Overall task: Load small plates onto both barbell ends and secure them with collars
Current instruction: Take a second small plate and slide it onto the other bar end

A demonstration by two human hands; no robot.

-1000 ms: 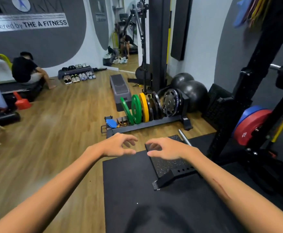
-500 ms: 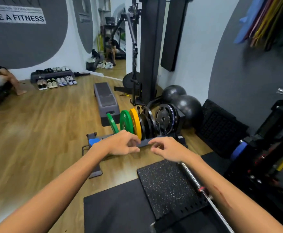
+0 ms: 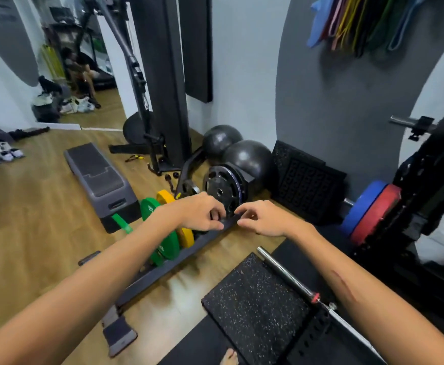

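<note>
While both arms reach over the plate rack (image 3: 162,270), left hand (image 3: 202,213) and right hand (image 3: 263,219) hover with fingers loosely curled, grasping nothing. Barbell (image 3: 286,275) lies on the mat (image 3: 255,306), sleeve bare

This is a gym, a small fitness studio with a wood-look plank floor (image 3: 31,219). A low black steel plate rack (image 3: 162,270) is sitting on that floor, holding upright round green rubber weight plates (image 3: 168,246), a yellow rubber plate (image 3: 186,237) and black iron plates (image 3: 223,188). A grey plastic aerobic step platform (image 3: 102,177) is lying beside it, and two dark rubber exercise balls (image 3: 247,159) are resting against the white wall. Coloured elastic resistance bands (image 3: 360,22) are hanging high on the grey wall panel. A silver steel barbell (image 3: 286,275) is lying beside a speckled black rubber mat (image 3: 255,306), near round blue and red bumper plates (image 3: 371,212) at a black steel rack.
</note>
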